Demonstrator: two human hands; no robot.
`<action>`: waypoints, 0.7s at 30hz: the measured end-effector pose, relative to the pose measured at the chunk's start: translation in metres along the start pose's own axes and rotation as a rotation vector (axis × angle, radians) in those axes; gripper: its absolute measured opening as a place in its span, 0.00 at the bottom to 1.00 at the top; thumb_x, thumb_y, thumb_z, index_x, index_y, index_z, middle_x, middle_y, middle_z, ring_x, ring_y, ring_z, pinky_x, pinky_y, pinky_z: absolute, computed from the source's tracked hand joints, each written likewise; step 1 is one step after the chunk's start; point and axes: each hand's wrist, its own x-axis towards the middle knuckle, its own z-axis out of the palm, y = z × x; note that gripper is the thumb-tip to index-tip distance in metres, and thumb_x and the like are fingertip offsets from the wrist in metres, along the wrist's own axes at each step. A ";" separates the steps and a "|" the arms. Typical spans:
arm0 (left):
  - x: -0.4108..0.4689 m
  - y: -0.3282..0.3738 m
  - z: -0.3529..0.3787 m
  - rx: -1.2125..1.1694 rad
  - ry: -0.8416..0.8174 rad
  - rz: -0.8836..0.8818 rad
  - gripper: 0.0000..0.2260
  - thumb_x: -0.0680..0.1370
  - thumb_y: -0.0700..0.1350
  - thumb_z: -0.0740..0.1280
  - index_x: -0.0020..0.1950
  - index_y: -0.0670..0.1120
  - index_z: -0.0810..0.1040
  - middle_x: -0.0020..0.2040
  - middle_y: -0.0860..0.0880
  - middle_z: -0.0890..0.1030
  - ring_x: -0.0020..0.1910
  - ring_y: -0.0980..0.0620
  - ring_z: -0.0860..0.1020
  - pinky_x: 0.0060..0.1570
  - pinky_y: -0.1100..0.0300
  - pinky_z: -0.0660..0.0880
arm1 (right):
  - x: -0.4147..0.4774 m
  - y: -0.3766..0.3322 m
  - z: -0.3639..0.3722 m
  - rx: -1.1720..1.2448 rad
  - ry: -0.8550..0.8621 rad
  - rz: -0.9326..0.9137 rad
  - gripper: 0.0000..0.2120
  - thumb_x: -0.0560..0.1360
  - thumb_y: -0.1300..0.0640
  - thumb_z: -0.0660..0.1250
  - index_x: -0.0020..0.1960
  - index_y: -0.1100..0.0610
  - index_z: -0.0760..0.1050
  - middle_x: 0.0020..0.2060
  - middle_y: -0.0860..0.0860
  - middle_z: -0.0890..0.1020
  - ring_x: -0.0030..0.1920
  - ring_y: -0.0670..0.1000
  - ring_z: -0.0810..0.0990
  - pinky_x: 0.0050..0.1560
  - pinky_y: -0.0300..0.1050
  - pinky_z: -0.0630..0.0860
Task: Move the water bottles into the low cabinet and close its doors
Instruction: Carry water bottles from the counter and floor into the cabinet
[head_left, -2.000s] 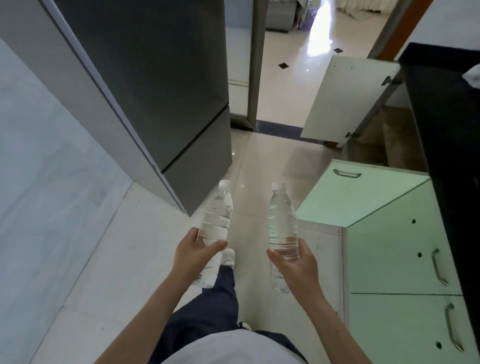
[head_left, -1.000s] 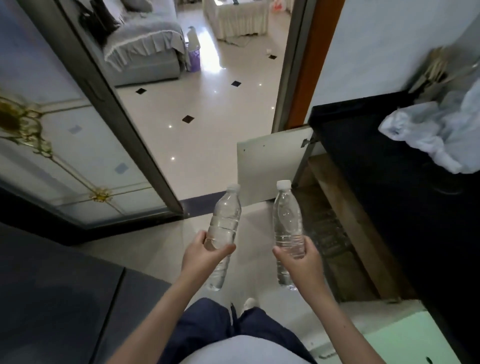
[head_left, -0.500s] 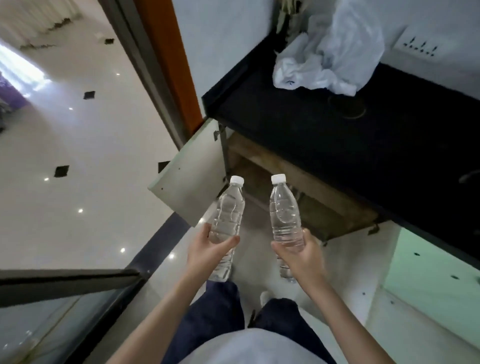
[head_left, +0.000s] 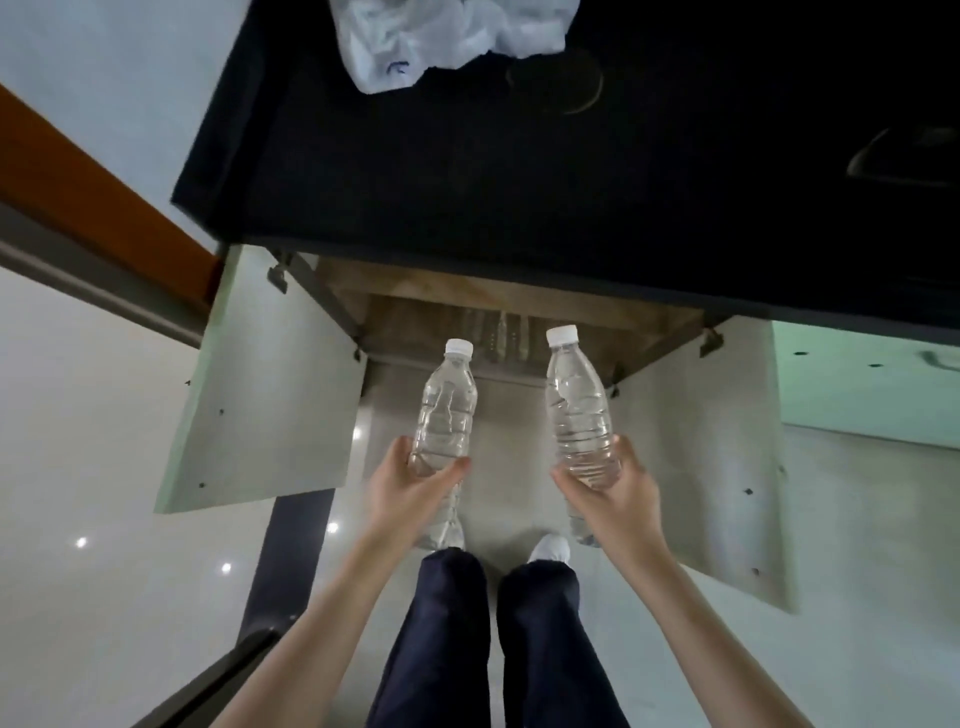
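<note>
I stand facing the low cabinet (head_left: 519, 306) under a black countertop; its wooden inside is open towards me. My left hand (head_left: 405, 488) grips a clear water bottle (head_left: 447, 410) with a white cap, held upright. My right hand (head_left: 613, 488) grips a second clear water bottle (head_left: 576, 410) the same way. Both bottles hover in front of the cabinet opening, above the floor. The left door (head_left: 270, 395) and the right door (head_left: 727, 441) both stand swung wide open. Faint bottle shapes show deep inside the cabinet.
A crumpled white plastic bag (head_left: 441, 36) lies on the black countertop (head_left: 519, 171). A pale green cabinet front (head_left: 862, 384) lies to the right. An orange door frame (head_left: 93, 182) and shiny tiled floor (head_left: 104, 467) are to the left. My legs and feet stand between the doors.
I have turned right and stepped up to the cabinet, which now sits square in front of me with both doors visible. Both bottles stay gripped, now spread slightly further apart.
</note>
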 end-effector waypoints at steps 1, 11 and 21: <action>0.015 -0.007 0.009 0.003 -0.010 -0.014 0.17 0.65 0.54 0.78 0.46 0.51 0.75 0.40 0.50 0.84 0.36 0.52 0.83 0.30 0.62 0.77 | 0.012 0.013 0.005 -0.007 0.011 0.001 0.13 0.68 0.54 0.77 0.47 0.50 0.75 0.34 0.47 0.83 0.32 0.45 0.81 0.30 0.44 0.79; 0.231 -0.131 0.121 -0.022 -0.006 -0.010 0.23 0.56 0.61 0.76 0.45 0.52 0.76 0.36 0.49 0.85 0.34 0.47 0.84 0.39 0.44 0.82 | 0.185 0.190 0.104 0.012 0.062 -0.008 0.15 0.69 0.59 0.77 0.49 0.50 0.74 0.33 0.45 0.81 0.24 0.40 0.77 0.24 0.32 0.70; 0.471 -0.218 0.232 -0.109 -0.007 0.202 0.14 0.70 0.47 0.78 0.47 0.46 0.75 0.35 0.47 0.82 0.30 0.50 0.80 0.32 0.59 0.74 | 0.391 0.358 0.214 0.009 0.179 -0.095 0.19 0.67 0.52 0.79 0.53 0.45 0.74 0.40 0.37 0.81 0.42 0.37 0.80 0.39 0.27 0.68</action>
